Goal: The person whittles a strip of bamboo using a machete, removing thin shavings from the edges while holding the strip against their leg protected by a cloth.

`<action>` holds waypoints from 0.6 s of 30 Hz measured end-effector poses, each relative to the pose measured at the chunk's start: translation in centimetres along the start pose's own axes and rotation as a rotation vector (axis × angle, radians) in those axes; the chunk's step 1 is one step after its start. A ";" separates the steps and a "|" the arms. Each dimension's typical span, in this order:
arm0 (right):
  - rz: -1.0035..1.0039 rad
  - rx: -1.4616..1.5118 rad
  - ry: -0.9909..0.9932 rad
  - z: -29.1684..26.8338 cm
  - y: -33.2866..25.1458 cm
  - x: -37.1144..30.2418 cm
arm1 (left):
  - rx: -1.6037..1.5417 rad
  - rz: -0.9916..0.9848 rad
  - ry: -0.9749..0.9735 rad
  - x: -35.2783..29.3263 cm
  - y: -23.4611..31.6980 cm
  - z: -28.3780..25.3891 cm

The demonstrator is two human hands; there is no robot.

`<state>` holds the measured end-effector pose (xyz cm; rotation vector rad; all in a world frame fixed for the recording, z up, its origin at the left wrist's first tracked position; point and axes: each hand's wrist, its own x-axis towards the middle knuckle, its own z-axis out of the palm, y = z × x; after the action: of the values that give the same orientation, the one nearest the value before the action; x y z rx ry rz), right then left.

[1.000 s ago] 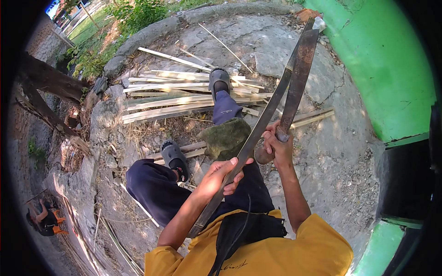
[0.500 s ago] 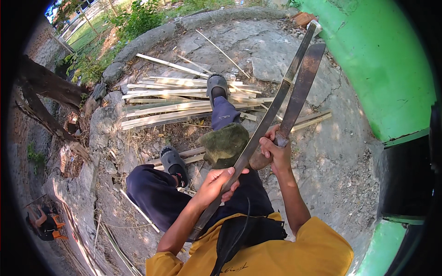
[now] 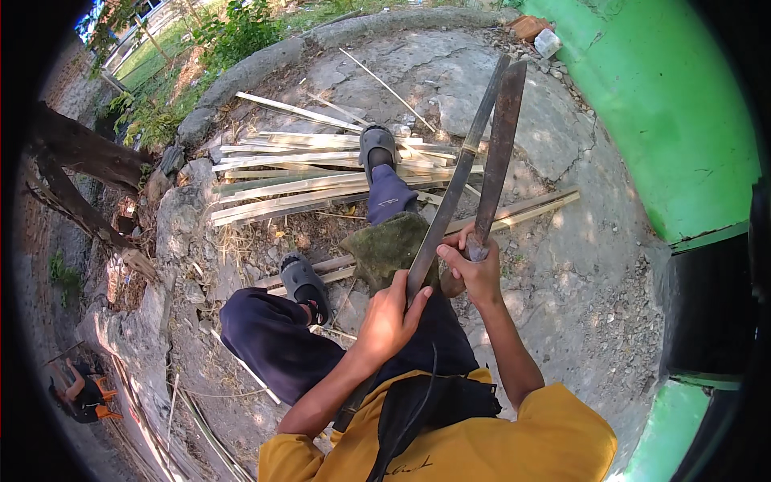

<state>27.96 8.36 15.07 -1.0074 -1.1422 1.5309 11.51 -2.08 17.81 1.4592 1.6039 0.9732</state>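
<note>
Holds a strip in the left hand, pinched snugly between thumb and fingers. Looks long, narrow and dark grey-brown, smooth along the face with a dull sheen, faintly bowed, and ringed by one paler joint in the upper stretch. Slants from near the waist, behind the left wrist, up through the grip and across the right part of a mossy stone, then away toward the upper right. Grips a knife in the right hand, closed round the handle, just right of the strip. Shows a long dark blade, mottled with rust, wider toward the tip than by the handle. Nears the strip most at the far ends; cannot tell whether touching. Plants one grey shoe on a spread of pale slats beyond the stone.
</note>
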 end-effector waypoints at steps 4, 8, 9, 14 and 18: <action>-0.013 -0.081 -0.036 -1.1 -0.1 0.0 | -0.024 -0.110 -0.012 0.3 -0.1 -0.1; -0.009 -0.354 -0.039 -3.5 0.4 -0.4 | -0.015 -0.152 -0.072 0.7 -0.1 -0.4; -0.007 -0.353 -0.039 -4.0 0.3 -0.5 | -0.003 -0.149 -0.072 0.7 -0.6 -0.2; -0.213 -0.944 -0.264 -6.2 0.8 -2.0 | 0.011 -0.242 -0.129 1.1 -0.5 -0.3; -0.286 -1.027 -0.301 -6.8 1.8 -3.0 | -0.031 -0.166 -0.103 1.0 -1.4 0.1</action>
<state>34.67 6.58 11.97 -1.1819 -2.2829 0.8274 10.94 -1.17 16.47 1.3106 1.5995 0.8128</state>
